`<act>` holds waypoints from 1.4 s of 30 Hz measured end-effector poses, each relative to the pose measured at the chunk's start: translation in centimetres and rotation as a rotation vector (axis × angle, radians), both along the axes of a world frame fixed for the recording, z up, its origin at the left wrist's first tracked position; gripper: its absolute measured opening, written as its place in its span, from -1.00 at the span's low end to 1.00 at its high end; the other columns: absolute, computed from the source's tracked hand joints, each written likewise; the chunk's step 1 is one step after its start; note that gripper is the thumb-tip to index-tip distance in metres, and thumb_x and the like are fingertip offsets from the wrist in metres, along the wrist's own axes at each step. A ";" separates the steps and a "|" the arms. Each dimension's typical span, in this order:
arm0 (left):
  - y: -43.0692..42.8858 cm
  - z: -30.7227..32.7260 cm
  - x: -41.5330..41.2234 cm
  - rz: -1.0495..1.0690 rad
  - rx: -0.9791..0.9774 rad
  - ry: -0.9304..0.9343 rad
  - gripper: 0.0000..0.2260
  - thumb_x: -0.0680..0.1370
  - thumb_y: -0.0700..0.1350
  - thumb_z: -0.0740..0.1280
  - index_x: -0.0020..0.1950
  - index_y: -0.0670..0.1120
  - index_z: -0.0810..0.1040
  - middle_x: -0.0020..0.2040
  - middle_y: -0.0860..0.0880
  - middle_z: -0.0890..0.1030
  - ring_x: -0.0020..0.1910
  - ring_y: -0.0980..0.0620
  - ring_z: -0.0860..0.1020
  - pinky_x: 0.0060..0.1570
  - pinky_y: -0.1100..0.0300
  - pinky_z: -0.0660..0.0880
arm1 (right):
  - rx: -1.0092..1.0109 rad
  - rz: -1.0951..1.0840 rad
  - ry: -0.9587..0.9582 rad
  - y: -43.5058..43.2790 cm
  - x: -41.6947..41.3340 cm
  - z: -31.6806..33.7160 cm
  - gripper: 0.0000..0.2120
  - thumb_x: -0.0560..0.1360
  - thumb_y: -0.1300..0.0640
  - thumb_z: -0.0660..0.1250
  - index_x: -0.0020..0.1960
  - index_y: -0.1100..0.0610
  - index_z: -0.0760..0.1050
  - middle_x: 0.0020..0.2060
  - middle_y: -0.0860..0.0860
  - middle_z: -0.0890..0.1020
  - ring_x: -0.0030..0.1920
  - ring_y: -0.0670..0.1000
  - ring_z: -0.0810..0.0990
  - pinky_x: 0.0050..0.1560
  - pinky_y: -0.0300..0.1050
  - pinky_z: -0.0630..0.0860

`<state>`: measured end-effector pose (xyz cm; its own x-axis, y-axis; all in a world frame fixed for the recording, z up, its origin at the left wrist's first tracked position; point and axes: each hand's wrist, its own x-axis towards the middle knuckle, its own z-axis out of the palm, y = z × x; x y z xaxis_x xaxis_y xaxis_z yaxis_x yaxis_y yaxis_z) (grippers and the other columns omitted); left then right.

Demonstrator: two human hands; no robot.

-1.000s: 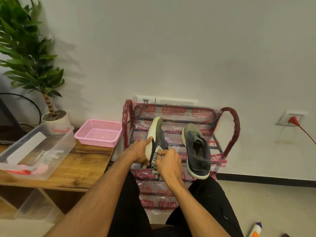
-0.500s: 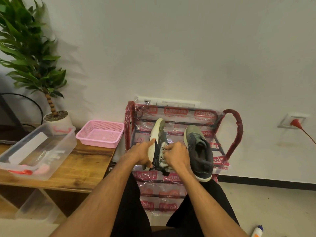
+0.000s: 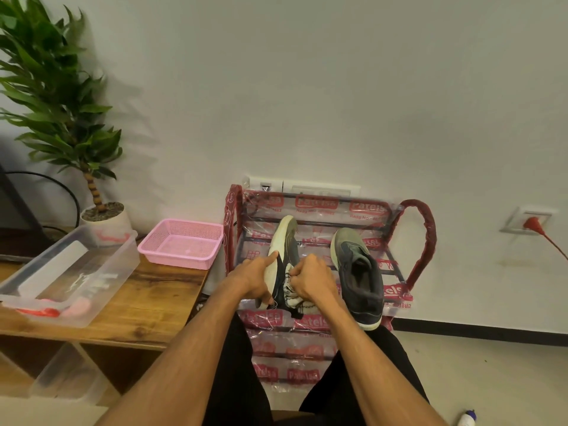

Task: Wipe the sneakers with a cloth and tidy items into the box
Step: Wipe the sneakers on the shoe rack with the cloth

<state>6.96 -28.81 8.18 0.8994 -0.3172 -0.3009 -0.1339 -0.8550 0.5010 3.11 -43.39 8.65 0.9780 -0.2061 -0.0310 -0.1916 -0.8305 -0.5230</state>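
The person's left hand (image 3: 255, 280) is gripping the left sneaker (image 3: 287, 239), which is tipped on its side on the top shelf of the shoe rack (image 3: 429, 238), near the shelf's left edge, with its pale sole facing left. The thumb is lying stretched along that sole, and the other fingers are curling under the shoe's heel end. The right hand (image 3: 314, 279) is pressing against the dark upper of the same shoe, its fingers curled and pinching a bunched white cloth (image 3: 292, 293) with dark stripes between hand and shoe. Just beside it, towards the shelf's right edge, the second sneaker (image 3: 358, 272) is sitting upright on its sole with its toe pointing to the wall and its heel hanging slightly over the front edge. The rack is wrapped in clear plastic printed with red labels. To the left, a clear plastic box (image 3: 123, 265) is resting along the left edge of the wooden tabletop (image 3: 153, 302), holding a white oblong piece and some red and pink things too blurred to identify. A pink basket (image 3: 175, 260) is sitting at the tabletop's far right corner, close to the rack. A potted plant (image 3: 55, 103) is standing behind the box, against the wall. On the floor at the lower right, a small white bottle (image 3: 467, 419) is lying, partly cut off by the frame.
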 end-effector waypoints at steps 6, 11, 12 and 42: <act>-0.3 0.1 0.2 -0.008 0.011 -0.005 0.05 0.30 -0.20 0.59 0.56 0.17 -0.03 0.34 -0.10 0.47 0.25 -0.12 0.47 0.26 -0.07 0.45 | 0.058 -0.010 0.017 -1.0 -0.2 -0.8 -0.84 0.45 0.26 0.36 -0.14 0.10 0.71 -0.15 -0.02 0.70 -0.12 0.00 0.65 -0.10 -0.07 0.58; -0.6 -0.1 0.2 -0.016 0.047 -0.023 0.01 0.34 -0.21 0.55 0.57 0.14 -0.04 0.40 -0.13 0.39 0.33 -0.16 0.40 0.31 -0.11 0.40 | -0.112 -0.028 -0.101 0.5 0.3 -1.5 -0.85 0.49 0.23 0.34 -0.01 0.14 0.66 -0.09 0.07 0.66 -0.08 0.10 0.65 -0.08 0.03 0.60; -0.5 -0.1 0.2 -0.022 0.049 -0.023 0.01 0.35 -0.21 0.55 0.57 0.13 -0.04 0.41 -0.13 0.37 0.35 -0.17 0.39 0.32 -0.12 0.39 | -0.125 -0.012 -0.102 0.6 0.3 -1.7 -0.84 0.48 0.24 0.35 0.01 0.15 0.66 -0.06 0.07 0.66 -0.07 0.10 0.65 -0.05 0.05 0.61; -0.4 -0.1 -0.4 -0.072 0.039 -0.036 0.08 0.26 -0.28 0.58 0.57 0.14 -0.01 0.25 -0.08 0.55 0.24 -0.10 0.51 0.28 -0.06 0.44 | -0.109 0.133 -0.266 1.5 -3.7 -1.9 -0.74 0.59 0.05 0.30 0.25 0.03 0.58 0.04 -0.01 0.46 -0.05 0.09 0.60 0.00 0.07 0.57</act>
<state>6.54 -29.17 8.03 0.8852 -0.3698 -0.2822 -0.2127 -0.8612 0.4616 -0.55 -41.85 6.71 0.9674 -0.0636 0.2452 0.0546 -0.8929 -0.4470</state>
